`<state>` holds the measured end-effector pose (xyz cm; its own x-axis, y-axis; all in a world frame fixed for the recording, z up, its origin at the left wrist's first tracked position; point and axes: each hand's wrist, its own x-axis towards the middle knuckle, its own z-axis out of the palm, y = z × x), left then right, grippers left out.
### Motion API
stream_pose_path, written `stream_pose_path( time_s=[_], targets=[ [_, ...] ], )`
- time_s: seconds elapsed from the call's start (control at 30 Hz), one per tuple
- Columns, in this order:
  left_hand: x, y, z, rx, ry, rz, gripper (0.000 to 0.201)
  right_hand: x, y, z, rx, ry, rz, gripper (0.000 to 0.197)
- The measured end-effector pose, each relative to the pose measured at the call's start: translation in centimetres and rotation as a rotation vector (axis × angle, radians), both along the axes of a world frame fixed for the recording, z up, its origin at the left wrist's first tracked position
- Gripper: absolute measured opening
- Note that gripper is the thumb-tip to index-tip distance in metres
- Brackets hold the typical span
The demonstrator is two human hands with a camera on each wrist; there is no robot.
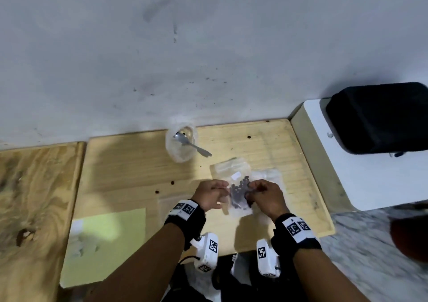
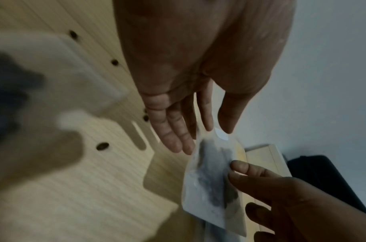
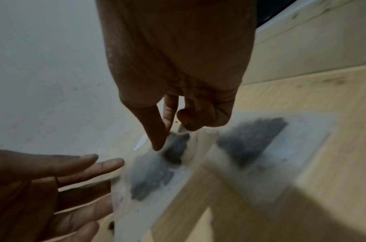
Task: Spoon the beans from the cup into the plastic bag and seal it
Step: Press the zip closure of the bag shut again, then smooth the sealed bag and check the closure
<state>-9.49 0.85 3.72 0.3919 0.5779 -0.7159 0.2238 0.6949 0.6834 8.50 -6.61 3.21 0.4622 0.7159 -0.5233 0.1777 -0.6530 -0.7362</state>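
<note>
My left grip and right grip apparently pinched the plastic bag of beans above the bench.

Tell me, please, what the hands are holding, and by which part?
Both pinch the plastic bag of beans: left hand at its left edge, right hand at its right edge.

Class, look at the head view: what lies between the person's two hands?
Between the left hand and right hand lies the clear plastic bag with dark beans inside; both wrist views, though blurred, show it too.
</note>
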Motion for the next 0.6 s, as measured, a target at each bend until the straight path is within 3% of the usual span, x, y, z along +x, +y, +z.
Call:
stream_pose_path(
  time_s=[0.13,0.3,0.5,0.6],
  targets=[
    [4.9,-0.9,-0.9,-0.104,-0.059,-0.050,0.027,3.6,-2.3,-0.8,-0.075,-0.109,-0.021,0.029],
    [9.3,-2.8,-2.1,-0.044,-0.018,-0.121,0.037,5.8,-4.3,-1.2,-0.060,-0.217,-0.039,0.038],
    [9.4,-3.6,-2.3,-0.020,0.058,-0.188,0.042,5.8,-4.9,-2.7,-0.078,-0.335,0.021,0.047],
    [7.6,-3.2,-1.8,0.027,0.074,-0.160,0.030,4.4,-4.1,-2.0,0.040,-0.413,0.040,0.031]
  ],
)
